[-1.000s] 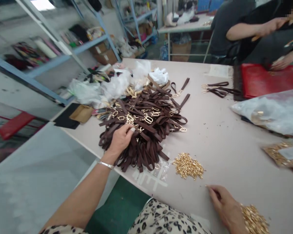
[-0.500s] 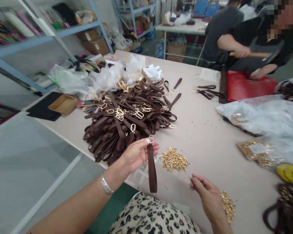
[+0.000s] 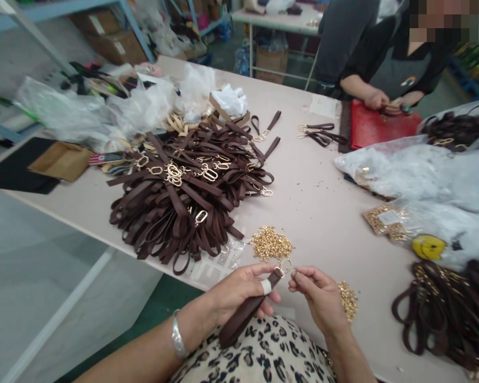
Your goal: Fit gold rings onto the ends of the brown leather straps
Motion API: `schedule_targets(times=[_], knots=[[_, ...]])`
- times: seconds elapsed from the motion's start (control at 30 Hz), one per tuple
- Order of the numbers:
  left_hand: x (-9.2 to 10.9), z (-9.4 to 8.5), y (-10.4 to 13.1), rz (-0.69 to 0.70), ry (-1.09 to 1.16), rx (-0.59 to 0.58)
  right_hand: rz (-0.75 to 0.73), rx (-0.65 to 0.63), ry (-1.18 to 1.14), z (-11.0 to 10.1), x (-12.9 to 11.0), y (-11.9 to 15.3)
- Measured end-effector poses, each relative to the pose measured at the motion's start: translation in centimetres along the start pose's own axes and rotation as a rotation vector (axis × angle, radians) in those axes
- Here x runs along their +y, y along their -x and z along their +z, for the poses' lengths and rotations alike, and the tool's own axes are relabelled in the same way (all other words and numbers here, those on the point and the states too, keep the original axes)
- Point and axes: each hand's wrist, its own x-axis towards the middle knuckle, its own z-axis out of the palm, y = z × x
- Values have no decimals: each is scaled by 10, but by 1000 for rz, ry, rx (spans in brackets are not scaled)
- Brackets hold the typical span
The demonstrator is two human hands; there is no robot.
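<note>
My left hand (image 3: 245, 290), with a white wrap on one finger, holds a brown leather strap loop (image 3: 245, 319) near its metal end. A gold ring (image 3: 286, 265) sticks out from that end toward my right hand (image 3: 313, 292). The right fingers are pinched beside the ring; the small piece between them is too tiny to make out. Just beyond both hands lies a pile of small gold hardware (image 3: 270, 243). A second gold pile (image 3: 347, 300) is partly behind my right hand. To the left is a big heap of brown straps (image 3: 183, 197) with gold clasps.
Plastic bags (image 3: 139, 106) and brown paper (image 3: 59, 159) lie at the table's (image 3: 303, 213) left. More straps (image 3: 435, 308), a bag of gold parts (image 3: 387, 221) and plastic bags are on the right. Across the table a person's hands (image 3: 383, 103) work over a red pad (image 3: 379, 127).
My hands have come together, and the strap is now tilted, its metal end beside my right fingers. The view has shifted. The person opposite no longer shows a raised hammer.
</note>
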Motion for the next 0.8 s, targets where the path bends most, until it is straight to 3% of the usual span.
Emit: schedule_targets(times=[0.07,0.23,0.37,0.5,0.8], knots=[[0,0,0,22,-32,-25,-7,2,-2,1,-2,1],[2,2,-9,224,-401,206,-19,21,-46,4,-7,7],[3,3,-14,440,-688,286,-5,8,-47,9,-9,10],[0,3,-18,519,-703,255,-6,-7,-74,14,-8,10],[-7,9,-21,490,-664,229,-33,-66,69,24,-3,6]])
